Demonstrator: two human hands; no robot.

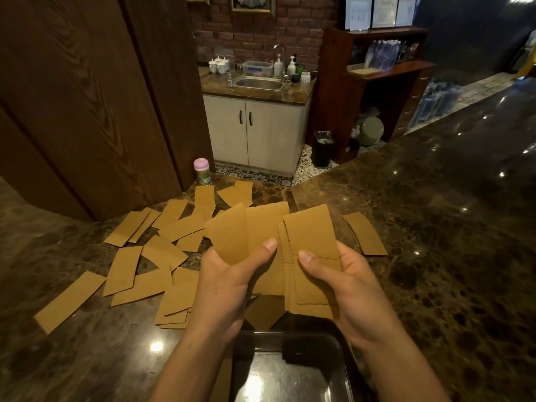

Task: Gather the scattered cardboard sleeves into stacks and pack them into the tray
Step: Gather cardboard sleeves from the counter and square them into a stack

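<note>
Hands hover just beyond the tray, both holding sleeves: left hand pinches a loose fan, right hand grips a neater stack, held close together probably to merge them into one. Scattered sleeves lie on the surface beyond and left of the tray; a small pile waits beyond-right. Tray looks unfilled.

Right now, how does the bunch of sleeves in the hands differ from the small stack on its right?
The held bunch is fanned out; the small stack is nearly squared. The bunch is lifted, gripped by the left hand and right hand; the stack lies flat, untouched. Both are brown cardboard.
</note>
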